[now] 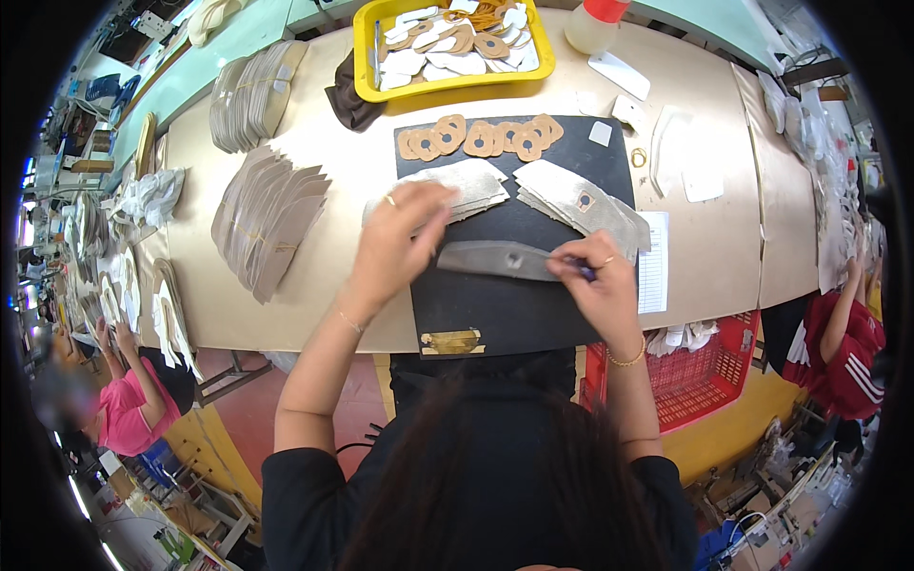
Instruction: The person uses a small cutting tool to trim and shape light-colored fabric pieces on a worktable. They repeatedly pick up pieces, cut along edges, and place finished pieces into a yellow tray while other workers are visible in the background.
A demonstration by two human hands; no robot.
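A dark grey curved strip [490, 259] with a small hole near its middle lies on the black mat [505, 319]. At its right end, my right hand [605, 281] is closed around a small dark purple pen-like tool [583, 269], partly hidden by the fingers. My left hand [405, 233] hovers beside the left stack of pale grey pieces [476, 186], fingers bent, thumb apart, nothing visible in it. A second pale grey stack [562, 193] fans out to the right, its top piece showing a brown-edged hole. Tan ring-shaped patches [481, 139] line the mat's far edge.
A yellow tray [455, 88] of white and tan patches stands at the back. Two bundles of brownish pieces [269, 224] lie left. A printed sheet [654, 276] sits right of the mat. Below the table's right side is a red crate [709, 381]. Co-workers sit at both sides.
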